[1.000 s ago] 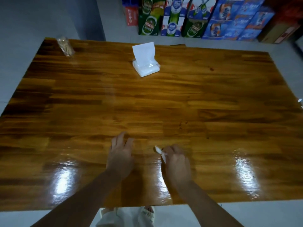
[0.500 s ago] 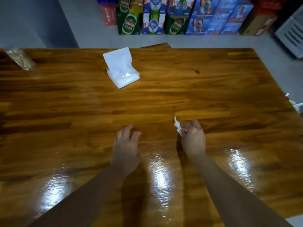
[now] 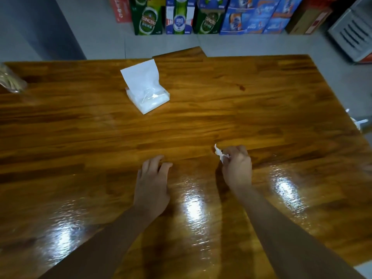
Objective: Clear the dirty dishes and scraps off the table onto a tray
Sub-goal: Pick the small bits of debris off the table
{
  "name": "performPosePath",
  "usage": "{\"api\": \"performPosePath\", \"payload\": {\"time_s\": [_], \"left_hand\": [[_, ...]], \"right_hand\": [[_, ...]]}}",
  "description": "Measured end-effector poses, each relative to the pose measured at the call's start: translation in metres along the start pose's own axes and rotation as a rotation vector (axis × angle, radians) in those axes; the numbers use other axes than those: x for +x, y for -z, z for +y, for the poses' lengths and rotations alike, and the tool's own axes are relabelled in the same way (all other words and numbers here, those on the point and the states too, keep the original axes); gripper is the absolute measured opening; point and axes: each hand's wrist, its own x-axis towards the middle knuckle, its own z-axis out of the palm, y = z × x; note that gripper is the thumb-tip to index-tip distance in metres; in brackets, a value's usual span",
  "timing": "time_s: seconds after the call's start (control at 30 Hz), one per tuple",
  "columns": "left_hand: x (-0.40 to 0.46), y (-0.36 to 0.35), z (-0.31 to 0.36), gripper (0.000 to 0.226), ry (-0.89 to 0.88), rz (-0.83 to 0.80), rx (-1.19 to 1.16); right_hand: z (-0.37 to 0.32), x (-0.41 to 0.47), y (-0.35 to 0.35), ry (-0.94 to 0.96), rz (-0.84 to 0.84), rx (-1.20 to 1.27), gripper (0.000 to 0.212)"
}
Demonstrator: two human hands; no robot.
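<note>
My right hand (image 3: pixel 238 168) is curled around a small crumpled white scrap of tissue (image 3: pixel 220 155), whose end sticks out past my knuckles, just above the glossy wooden table (image 3: pixel 80 137). To its left my left hand (image 3: pixel 153 182) hovers low over the tabletop with relaxed fingers and holds nothing. No tray shows in this view.
A white tissue pack (image 3: pixel 146 91) with one sheet standing up sits at the table's middle back. A clear bag of sticks (image 3: pixel 10 81) lies at the far left edge. Beer cartons (image 3: pixel 181 15) line the floor behind. Small white objects (image 3: pixel 360 122) poke out past the right edge.
The view has swung right and forward, so the tissue pack and bag slid left. My right hand moved away from me and rightward over the table with the scrap; my left hand followed.
</note>
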Motion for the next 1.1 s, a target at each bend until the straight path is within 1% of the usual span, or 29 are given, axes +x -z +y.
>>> {"api": "performPosePath", "payload": {"time_s": [0.03, 0.07, 0.1, 0.17, 0.23, 0.27, 0.3, 0.33, 0.4, 0.43, 0.5, 0.53, 0.6, 0.67, 0.7, 0.73, 0.77, 0.8, 0.83, 0.9, 0.93, 0.97, 1.03, 1.1], "left_hand": [[0.0, 0.0, 0.001, 0.056, -0.002, 0.0, 0.003], [0.0, -0.001, 0.003, 0.053, 0.004, -0.003, 0.008], [-0.001, -0.002, 0.005, 0.05, 0.01, -0.005, 0.009], [-0.001, -0.003, 0.011, 0.051, 0.014, -0.015, 0.01], [-0.001, -0.006, 0.021, 0.054, -0.013, -0.047, 0.02], [-0.001, -0.008, 0.027, 0.053, -0.039, -0.06, 0.017], [-0.001, -0.011, 0.035, 0.053, -0.064, -0.07, 0.008], [-0.002, -0.013, 0.039, 0.053, -0.079, -0.078, 0.003], [-0.003, -0.018, 0.048, 0.055, -0.113, -0.09, 0.017], [-0.005, -0.021, 0.052, 0.055, -0.121, -0.087, 0.027], [-0.008, -0.025, 0.057, 0.056, -0.106, -0.087, 0.046], [-0.01, -0.026, 0.061, 0.057, -0.087, -0.095, 0.048], [-0.012, -0.027, 0.069, 0.058, -0.05, -0.099, 0.05], [-0.012, -0.026, 0.075, 0.058, -0.04, -0.114, 0.065], [-0.013, -0.026, 0.079, 0.058, -0.046, -0.117, 0.065], [-0.014, -0.027, 0.083, 0.058, -0.05, -0.12, 0.065], [-0.015, -0.029, 0.087, 0.059, -0.054, -0.12, 0.065], [-0.017, -0.031, 0.091, 0.059, -0.059, -0.121, 0.062], [-0.018, -0.034, 0.095, 0.06, -0.061, -0.12, 0.059], [-0.02, -0.039, 0.102, 0.061, -0.061, -0.123, 0.068], [-0.022, -0.041, 0.106, 0.062, -0.056, -0.12, 0.07], [-0.022, -0.043, 0.109, 0.062, -0.049, -0.116, 0.066], [-0.024, -0.047, 0.117, 0.062, -0.026, -0.117, 0.066], [-0.024, -0.049, 0.125, 0.063, -0.007, -0.118, 0.087]], "right_hand": [[-0.004, -0.004, 0.0, -0.015, 0.007, -0.023, 0.019], [-0.012, -0.014, -0.002, 0.009, -0.023, -0.024, 0.02], [-0.02, -0.03, -0.003, 0.075, -0.07, 0.003, 0.019], [-0.03, -0.073, -0.004, 0.278, -0.198, 0.049, 0.018], [-0.023, -0.098, 0.002, 0.457, -0.251, 0.069, 0.021], [-0.012, -0.096, 0.008, 0.482, -0.281, 0.079, 0.023], [0.002, -0.089, 0.013, 0.434, -0.287, 0.07, 0.023], [0.015, -0.078, 0.018, 0.33, -0.255, 0.047, 0.018], [0.049, -0.053, 0.029, 0.068, -0.103, -0.002, 0.006], [0.062, -0.045, 0.035, -0.019, -0.042, -0.013, 0.006], [0.067, -0.046, 0.036, -0.081, 0.016, 0.011, 0.014], [0.062, -0.057, 0.033, -0.047, 0.015, 0.032, 0.016], [0.051, -0.089, 0.025, 0.126, -0.042, 0.027, 0.018], [0.047, -0.118, 0.018, 0.329, -0.146, 0.02, 0.012], [0.053, -0.121, 0.019, 0.387, -0.196, 0.043, 0.014], [0.063, -0.114, 0.022, 0.395, -0.242, 0.046, 0.02], [0.075, -0.102, 0.028, 0.331, -0.263, 0.006, 0.025], [0.089, -0.088, 0.034, 0.219, -0.25, -0.048, 0.023], [0.103, -0.075, 0.042, 0.096, -0.203, -0.067, 0.021], [0.122, -0.055, 0.052, -0.051, -0.066, -0.013, 0.02], [0.124, -0.053, 0.054, -0.062, -0.016, 0.002, 0.02], [0.12, -0.056, 0.051, -0.068, -0.004, -0.001, 0.021], [0.102, -0.076, 0.045, 0.006, -0.079, -0.013, 0.026], [0.087, -0.103, 0.04, 0.233, -0.215, 0.06, 0.026]]}}
